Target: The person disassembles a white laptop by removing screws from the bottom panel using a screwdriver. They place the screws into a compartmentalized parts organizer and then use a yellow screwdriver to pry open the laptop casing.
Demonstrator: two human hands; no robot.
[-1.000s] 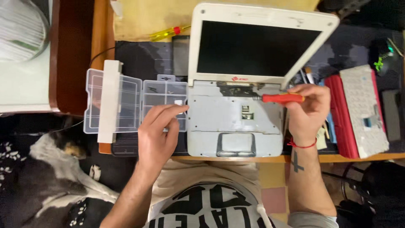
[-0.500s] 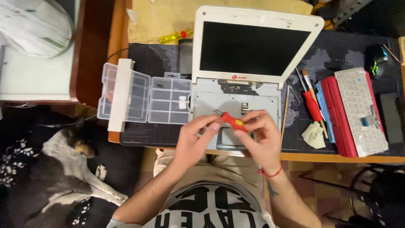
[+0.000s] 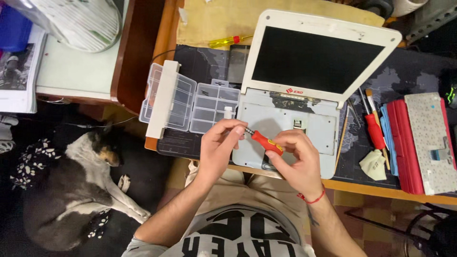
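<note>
A: What do the hands have?

B: The right hand (image 3: 294, 157) is wrapped round the red handle of a small screwdriver (image 3: 264, 142), fingers closed tight on it. The left hand (image 3: 220, 145) pinches the metal tip end between thumb and fingertips, a narrow grip. I can't tell whether anything tiny sits at the tip.

A: Where is that in the scene?

B: Near the front edge of the desk, just above the bare grey base of an open white laptop (image 3: 290, 128). Its dark screen (image 3: 316, 59) leans back on the far side, with a small red mark on the strip below it.

A: And to the left?

B: A clear plastic parts box (image 3: 188, 102) lies open, touching the laptop's left edge, with a white strip across its left half. Far of it lies a yellow-handled screwdriver (image 3: 231, 41) with a red band, on a tan sheet.

A: To the right?

B: A red-handled screwdriver (image 3: 374, 129) and thin tools lie on the dark mat (image 3: 409, 76). Near them lies a crumpled pale cloth (image 3: 372, 165). Further right is a red case (image 3: 400, 143) with a loose grey keyboard (image 3: 431, 138) resting on it.

A: Anything below the desk?

B: A black and white dog (image 3: 71, 190) lies on the floor at the left, well apart from the hands. A white fan (image 3: 78, 21) shows at the far left corner.
</note>
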